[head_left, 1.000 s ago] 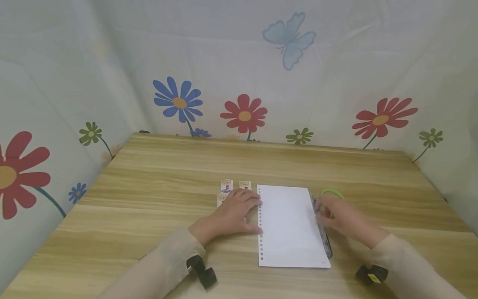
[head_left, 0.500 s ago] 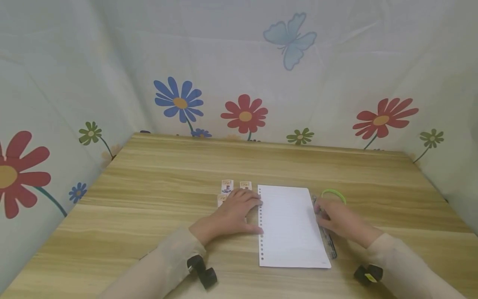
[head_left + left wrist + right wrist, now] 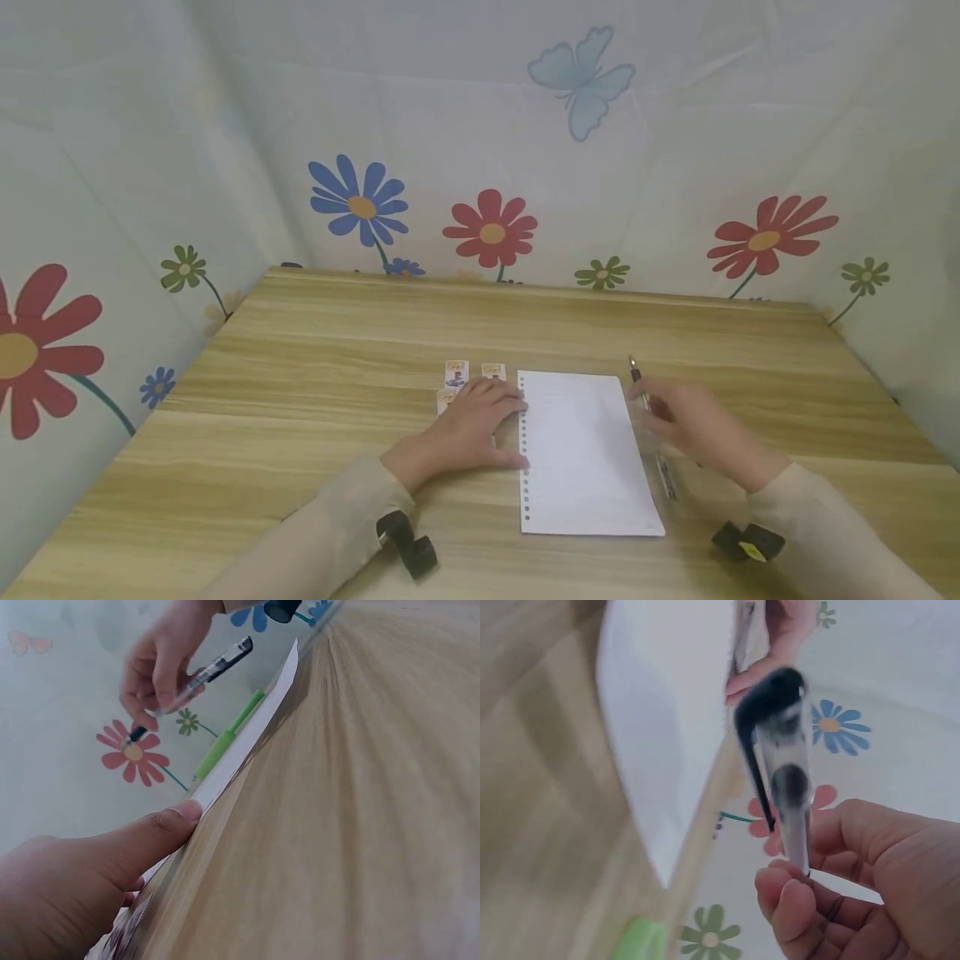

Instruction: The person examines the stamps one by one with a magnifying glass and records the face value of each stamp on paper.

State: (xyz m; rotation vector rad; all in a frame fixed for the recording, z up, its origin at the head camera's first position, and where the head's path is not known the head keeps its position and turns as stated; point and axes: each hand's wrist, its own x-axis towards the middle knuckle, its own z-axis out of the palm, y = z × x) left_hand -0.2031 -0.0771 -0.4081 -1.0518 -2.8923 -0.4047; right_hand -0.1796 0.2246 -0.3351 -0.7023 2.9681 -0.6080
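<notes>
My right hand (image 3: 693,425) pinches a clear-barrelled pen (image 3: 666,477) with black parts, held above the table beside the sheet's right edge. In the right wrist view the pen's black clip end (image 3: 772,697) points at the camera. My left hand (image 3: 468,429) rests with spread fingers on the punched left edge of a white loose-leaf sheet (image 3: 581,458); its thumb (image 3: 169,825) touches that edge in the left wrist view. Small printed cards (image 3: 456,375) lie partly under and behind the left hand.
A bright green thing (image 3: 225,739) lies beyond the sheet, hidden behind my right hand in the head view. The wood-grain table (image 3: 337,333) meets a flower-printed curtain (image 3: 420,108) at its back. Dark wrist-worn devices (image 3: 407,546) sit at both cuffs.
My right hand has lifted the pen off the table beside the sheet; its tip now shows past the fingers. The green loop is now hidden by the hand. My left hand stays put.
</notes>
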